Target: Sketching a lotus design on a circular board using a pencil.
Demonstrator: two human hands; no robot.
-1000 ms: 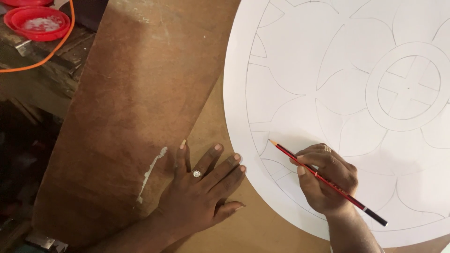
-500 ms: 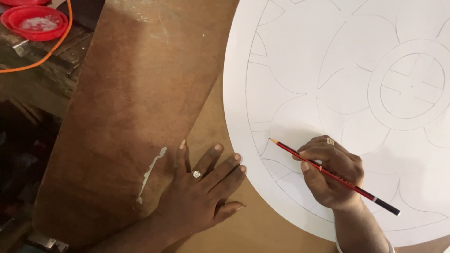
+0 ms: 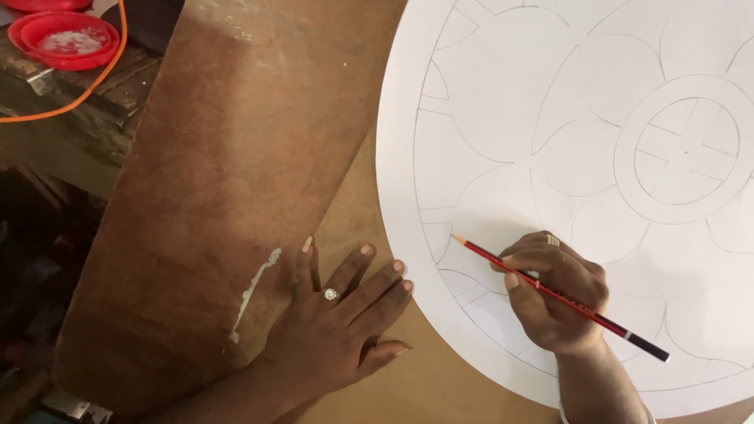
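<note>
A large round white sheet [image 3: 503,94] with a pencilled flower pattern covers the right side of the brown board [image 3: 236,157]. My right hand [image 3: 554,294] rests on the sheet's lower part and grips a red pencil [image 3: 550,292]; the pencil's tip points up-left, near the inner border line. My left hand [image 3: 338,326] lies flat on the board just left of the sheet's edge, fingers spread, a ring on one finger, holding nothing.
Red round lids [image 3: 55,35] sit on a dark wooden bench at the top left, with an orange cable [image 3: 102,86] curving past them. A white smear [image 3: 255,290] marks the board near my left hand. Dark floor lies at the left.
My right hand with the pencil has shifted slightly to the right and up along the sheet. My left hand has stayed flat in place.
</note>
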